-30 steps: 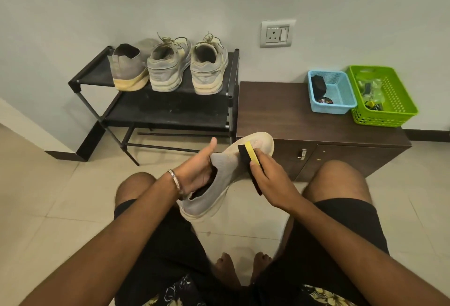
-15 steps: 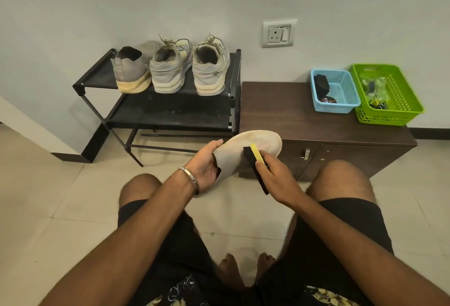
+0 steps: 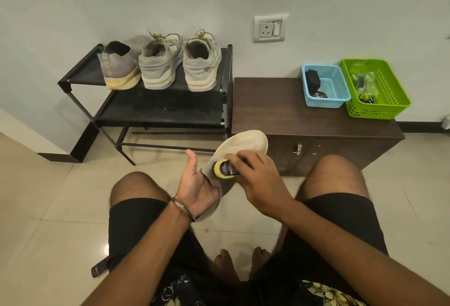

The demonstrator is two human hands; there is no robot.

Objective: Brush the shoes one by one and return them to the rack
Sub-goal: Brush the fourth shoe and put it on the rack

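Observation:
My left hand (image 3: 197, 184) holds a grey slip-on shoe (image 3: 246, 143) above my knees, its pale sole turned up toward me; my fingers are hidden behind the shoe, the thumb sticks up. My right hand (image 3: 260, 179) grips a black and yellow brush (image 3: 224, 168) and presses it against the middle of the sole. On the top shelf of the black rack (image 3: 80, 71) stand three shoes with heels toward me: the matching grey slip-on (image 3: 119, 67) at left and a pair of grey laced sneakers (image 3: 180, 64) beside it.
A dark wooden cabinet (image 3: 275, 113) stands right of the rack, bearing a blue basket (image 3: 341, 96) and a green basket (image 3: 394, 103) with small items. A wall socket (image 3: 270, 28) is above. My bare knees and feet rest over the tiled floor (image 3: 48, 196).
The shoe was rolled from its side to sole-up. My right hand turned over with the brush and slid it from the shoe's side onto the sole.

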